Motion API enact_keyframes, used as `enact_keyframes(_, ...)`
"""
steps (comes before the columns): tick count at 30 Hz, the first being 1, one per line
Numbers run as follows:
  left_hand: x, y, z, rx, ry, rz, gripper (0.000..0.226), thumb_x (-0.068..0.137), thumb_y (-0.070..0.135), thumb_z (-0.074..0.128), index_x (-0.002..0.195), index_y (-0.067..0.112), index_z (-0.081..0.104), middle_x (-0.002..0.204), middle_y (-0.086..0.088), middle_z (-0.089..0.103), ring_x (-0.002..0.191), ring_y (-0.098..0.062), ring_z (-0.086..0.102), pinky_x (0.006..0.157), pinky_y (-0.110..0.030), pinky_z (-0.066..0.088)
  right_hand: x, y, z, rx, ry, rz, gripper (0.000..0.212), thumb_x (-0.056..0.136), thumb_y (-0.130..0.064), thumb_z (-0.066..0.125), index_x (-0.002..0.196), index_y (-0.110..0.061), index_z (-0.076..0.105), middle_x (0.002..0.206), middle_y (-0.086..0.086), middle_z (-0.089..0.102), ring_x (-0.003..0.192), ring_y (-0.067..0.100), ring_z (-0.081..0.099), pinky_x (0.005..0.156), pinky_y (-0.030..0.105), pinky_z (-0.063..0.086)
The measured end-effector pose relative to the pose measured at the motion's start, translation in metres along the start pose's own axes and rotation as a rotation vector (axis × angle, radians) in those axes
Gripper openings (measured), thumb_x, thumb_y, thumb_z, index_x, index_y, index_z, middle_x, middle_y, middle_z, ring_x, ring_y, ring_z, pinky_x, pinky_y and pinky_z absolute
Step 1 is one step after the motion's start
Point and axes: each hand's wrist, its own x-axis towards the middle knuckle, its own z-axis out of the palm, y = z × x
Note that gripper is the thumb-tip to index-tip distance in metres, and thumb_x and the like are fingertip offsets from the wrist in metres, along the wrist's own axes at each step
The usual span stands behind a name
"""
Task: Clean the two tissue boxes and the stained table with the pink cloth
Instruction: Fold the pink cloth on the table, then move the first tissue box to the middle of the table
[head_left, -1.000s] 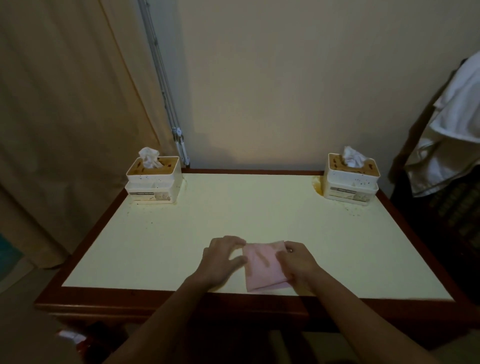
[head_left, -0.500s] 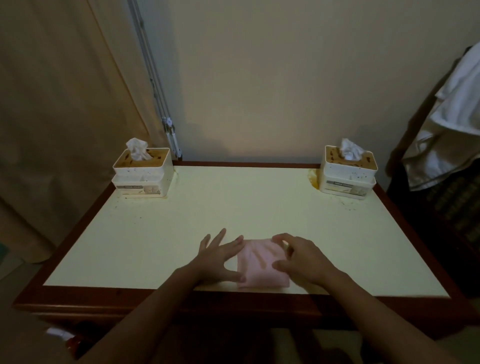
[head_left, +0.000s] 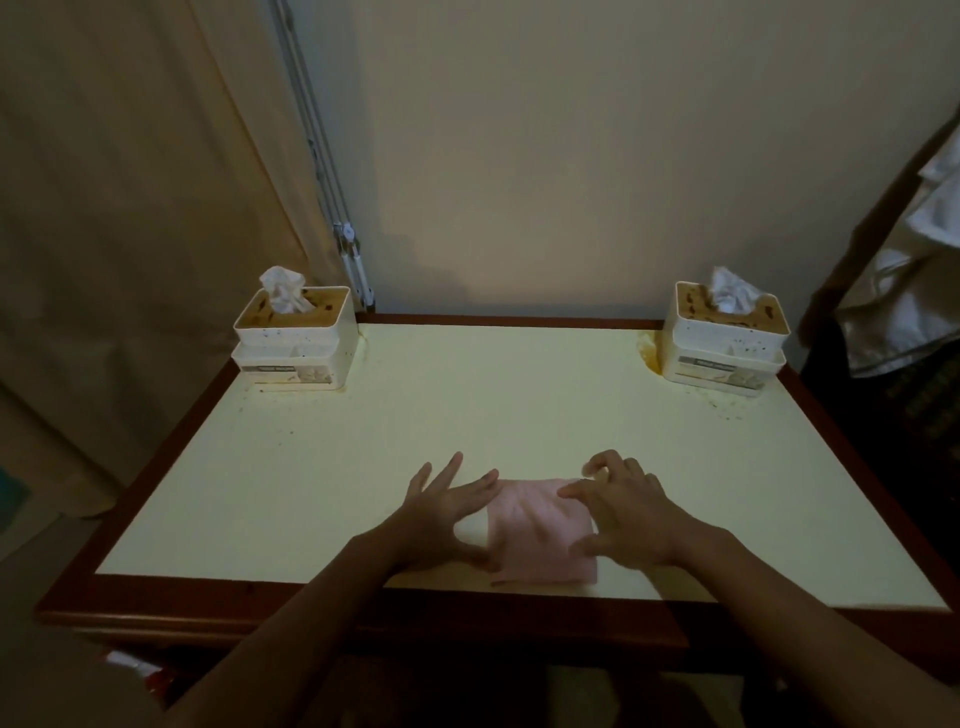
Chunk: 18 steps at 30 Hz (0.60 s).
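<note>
A folded pink cloth (head_left: 540, 525) lies flat near the front edge of the cream table (head_left: 519, 415). My left hand (head_left: 441, 514) rests beside its left edge with fingers spread straight, index tip and thumb touching the cloth. My right hand (head_left: 628, 514) rests on its right edge with index finger and thumb on the fabric and the other fingers bent above it. The left tissue box (head_left: 296, 348) stands at the far left corner and the right tissue box (head_left: 727, 348) at the far right corner, both white with brown-spattered tops. A brown stain (head_left: 649, 353) lies beside the right box.
Dark specks dot the tabletop near both boxes. The table has a red-brown wooden rim (head_left: 363, 608). A curtain (head_left: 130, 234) hangs at the left, a metal pole (head_left: 327, 182) stands behind the left box, and pale fabric (head_left: 904, 291) hangs at the right.
My left hand's fingers went from curled on the cloth to spread straight at its left edge. The right hand stayed on the right edge. The cloth now lies flat.
</note>
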Motion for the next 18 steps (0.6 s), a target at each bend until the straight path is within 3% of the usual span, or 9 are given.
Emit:
enact_keyframes(3, -0.007, -0.007, -0.013, -0.143, 0.156, -0.024, 0.077, 0.081, 0.078, 0.043, 0.149, 0.043, 0.031, 0.158, 0.026, 0.017, 0.149, -0.005, -0.004, 0.117, -0.037, -0.007, 0.006, -0.009, -0.012, 0.229, 0.136, 0.002, 0.044, 0.085, -0.053, 0.068, 0.126, -0.038, 0.064, 0.126, -0.007, 0.040, 0.115, 0.013, 0.046, 0.100, 0.037, 0.043)
enact_keyframes(5, -0.015, -0.018, -0.032, -0.301, 0.326, -0.075, 0.053, 0.089, 0.064, 0.052, 0.138, 0.043, 0.048, 0.148, 0.028, 0.036, 0.144, -0.002, 0.017, 0.115, -0.031, 0.010, 0.017, -0.019, -0.022, 0.396, 0.224, 0.002, 0.026, 0.090, -0.043, 0.067, 0.115, -0.034, 0.069, 0.119, -0.007, 0.050, 0.104, 0.007, 0.055, 0.093, 0.030, 0.048)
enact_keyframes(9, -0.033, -0.052, -0.085, -0.566, 0.551, -0.160, 0.019, 0.092, 0.037, 0.064, 0.110, 0.032, 0.068, 0.113, 0.020, 0.065, 0.108, 0.000, 0.056, 0.094, -0.028, 0.045, 0.055, -0.052, -0.045, 0.577, 0.318, -0.005, 0.014, 0.097, -0.025, 0.064, 0.108, -0.025, 0.073, 0.110, -0.005, 0.065, 0.092, 0.002, 0.060, 0.079, 0.015, 0.047)
enact_keyframes(12, -0.037, -0.083, -0.127, -0.606, 0.667, -0.231, 0.010, 0.093, 0.027, 0.064, 0.098, 0.025, 0.073, 0.097, 0.012, 0.071, 0.089, -0.004, 0.063, 0.080, -0.027, 0.052, 0.092, -0.084, -0.064, 0.681, 0.365, -0.007, 0.016, 0.097, -0.021, 0.063, 0.109, -0.023, 0.074, 0.104, -0.006, 0.069, 0.090, 0.001, 0.061, 0.072, 0.011, 0.043)
enact_keyframes(15, -0.033, -0.124, -0.165, -0.613, 0.775, -0.328, 0.010, 0.093, 0.026, 0.064, 0.094, 0.021, 0.073, 0.092, 0.005, 0.070, 0.086, -0.013, 0.064, 0.072, -0.027, 0.051, 0.136, -0.120, -0.080, 0.796, 0.418, 0.012, 0.019, 0.095, -0.017, 0.063, 0.111, -0.021, 0.073, 0.096, -0.005, 0.067, 0.084, 0.008, 0.062, 0.065, 0.012, 0.044)
enact_keyframes(18, -0.029, -0.167, -0.197, -0.607, 0.895, -0.423, 0.012, 0.092, 0.027, 0.063, 0.093, 0.021, 0.073, 0.094, 0.002, 0.069, 0.088, -0.019, 0.062, 0.080, -0.036, 0.050, 0.186, -0.158, -0.093, 0.891, 0.419, 0.040, 0.022, 0.094, -0.016, 0.062, 0.112, -0.017, 0.073, 0.095, 0.000, 0.069, 0.077, 0.009, 0.060, 0.058, 0.012, 0.045)
